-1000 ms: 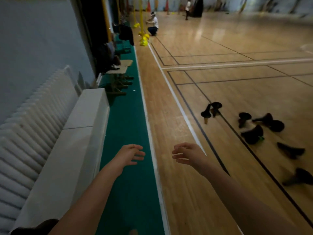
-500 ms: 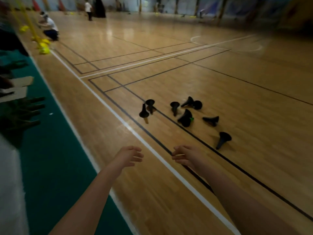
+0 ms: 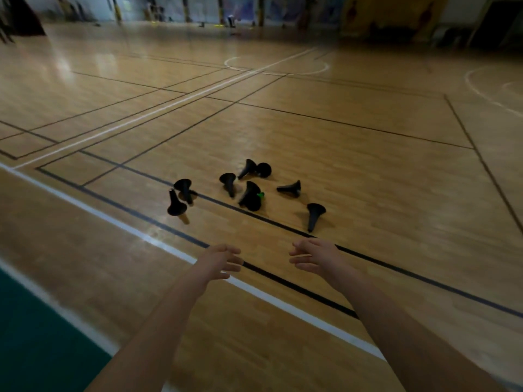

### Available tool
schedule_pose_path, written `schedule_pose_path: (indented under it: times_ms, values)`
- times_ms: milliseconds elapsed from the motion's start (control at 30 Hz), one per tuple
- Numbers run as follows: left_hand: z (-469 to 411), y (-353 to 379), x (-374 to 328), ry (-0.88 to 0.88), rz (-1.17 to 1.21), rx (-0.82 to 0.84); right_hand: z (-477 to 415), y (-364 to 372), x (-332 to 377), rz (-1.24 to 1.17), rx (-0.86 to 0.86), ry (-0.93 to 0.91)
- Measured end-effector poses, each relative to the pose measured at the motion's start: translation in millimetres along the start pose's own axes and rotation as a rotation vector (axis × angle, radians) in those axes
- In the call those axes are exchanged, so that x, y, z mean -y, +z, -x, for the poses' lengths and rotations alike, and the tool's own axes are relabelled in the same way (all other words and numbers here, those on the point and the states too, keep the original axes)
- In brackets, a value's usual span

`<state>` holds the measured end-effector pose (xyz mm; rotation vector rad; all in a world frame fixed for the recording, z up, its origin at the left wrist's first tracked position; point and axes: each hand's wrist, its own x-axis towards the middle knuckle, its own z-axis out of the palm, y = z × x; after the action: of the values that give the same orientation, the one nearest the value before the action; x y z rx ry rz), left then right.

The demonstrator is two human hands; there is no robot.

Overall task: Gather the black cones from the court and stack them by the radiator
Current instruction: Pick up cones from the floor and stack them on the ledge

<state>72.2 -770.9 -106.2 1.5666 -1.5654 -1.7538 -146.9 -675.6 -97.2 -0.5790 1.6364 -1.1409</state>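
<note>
Head view: wooden court floor (image 3: 368,179) runs wide and open to the far wall. A white line (image 3: 113,222) crosses diagonally under the forearms, and a green strip (image 3: 42,335) borders the floor at lower left. The black cones (image 3: 250,196) lie in a loose cluster on the floor just beyond that line, most tipped on their sides, with bare boards all round them. Left hand (image 3: 219,261) and right hand (image 3: 315,257) reach forward side by side, fingers loosely spread, holding nothing, short of the cones and touching none.

Glossy varnished wood court (image 3: 339,142) w/ matt black plastic-looking cones (image 3: 250,197).
</note>
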Motion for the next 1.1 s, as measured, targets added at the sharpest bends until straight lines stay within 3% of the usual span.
schedule_pose_path:
  times_ms: [667, 1100]
  values:
    - [-151.5, 186.8, -132.8, 0.025, -0.071, 0.166, -126.6, -221.0, 51.7, -0.111, -0.127, 0.022]
    - [-229.5, 245.6, -190.5, -0.056, -0.083, 0.215, -199.2, -281.0, 84.1, -0.171, -0.097, -0.02]
